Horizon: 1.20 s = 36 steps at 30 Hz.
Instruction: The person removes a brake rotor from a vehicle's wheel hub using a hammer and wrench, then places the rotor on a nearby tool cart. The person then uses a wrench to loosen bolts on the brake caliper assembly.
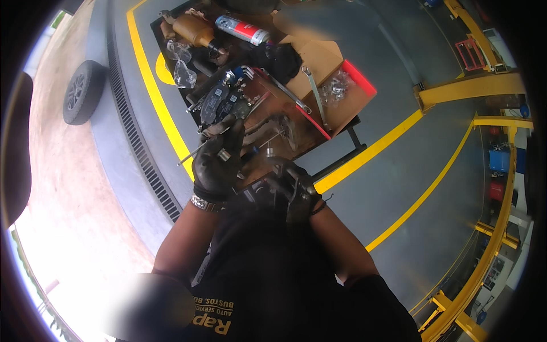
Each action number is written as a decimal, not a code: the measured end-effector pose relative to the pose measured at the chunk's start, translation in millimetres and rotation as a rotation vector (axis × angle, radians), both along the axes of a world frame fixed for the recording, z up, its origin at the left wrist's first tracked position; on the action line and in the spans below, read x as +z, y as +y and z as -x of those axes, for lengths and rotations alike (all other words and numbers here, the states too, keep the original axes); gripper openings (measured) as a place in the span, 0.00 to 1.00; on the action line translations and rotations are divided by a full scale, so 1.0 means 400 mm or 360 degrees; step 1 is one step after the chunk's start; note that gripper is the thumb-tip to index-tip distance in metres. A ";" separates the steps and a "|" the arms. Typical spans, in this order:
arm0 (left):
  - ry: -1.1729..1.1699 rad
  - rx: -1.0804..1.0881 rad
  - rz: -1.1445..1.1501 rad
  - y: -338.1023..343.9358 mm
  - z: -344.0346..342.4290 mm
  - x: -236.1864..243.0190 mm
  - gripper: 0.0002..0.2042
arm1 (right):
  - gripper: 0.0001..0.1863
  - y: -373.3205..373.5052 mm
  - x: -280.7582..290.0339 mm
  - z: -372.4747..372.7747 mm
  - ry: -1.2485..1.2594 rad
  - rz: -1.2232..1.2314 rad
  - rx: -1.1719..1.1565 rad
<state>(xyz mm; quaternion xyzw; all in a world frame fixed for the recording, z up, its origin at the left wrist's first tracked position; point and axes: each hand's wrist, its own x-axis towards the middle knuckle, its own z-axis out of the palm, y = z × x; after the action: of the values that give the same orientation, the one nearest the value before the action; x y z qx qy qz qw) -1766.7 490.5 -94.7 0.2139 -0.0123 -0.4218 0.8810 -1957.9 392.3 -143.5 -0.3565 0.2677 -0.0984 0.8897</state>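
My left hand (216,165), in a black glove, is curled around a small silver cylinder (224,154), with a thin rod (190,157) poking out beside it over the cart's left edge. My right hand (292,185), also gloved, is closed with a small metal piece (269,153) at its fingertips. Both are over the rusty work cart (262,165). Above them lie dark brake pads (213,102) with QR labels, loose metal hardware, and long wrenches (290,97). An open red cardboard box (347,114) holds a bag of small metal parts (336,85).
The cart also carries an amber bottle (194,29), a red-and-silver spray can (242,29), plastic wrap (183,71) and dark cloth (279,60). A wheel (82,94) stands near the floor grate (137,142). Yellow lift arms (456,92) and posts line the right.
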 end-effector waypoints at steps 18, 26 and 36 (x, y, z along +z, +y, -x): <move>-0.0151 -0.0380 -0.0625 0.400 -0.045 0.002 0.21 | 0.29 0.078 0.018 0.156 0.0099 -0.0504 0.0489; -0.0805 -0.0865 -0.1174 0.678 -0.131 -0.080 0.25 | 0.28 0.333 0.162 -0.022 -0.0847 0.0305 0.0714; -0.1188 -0.0061 -0.2214 1.256 -0.002 -0.427 0.19 | 0.18 0.604 0.025 -0.202 -0.0984 -0.0426 0.1250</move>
<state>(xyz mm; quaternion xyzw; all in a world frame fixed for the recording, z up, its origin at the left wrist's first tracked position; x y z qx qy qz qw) -1765.8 992.9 -265.4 0.8430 -0.0441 -0.2481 0.4752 -1877.1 633.7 -133.6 -0.2674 -0.1516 0.1774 0.9349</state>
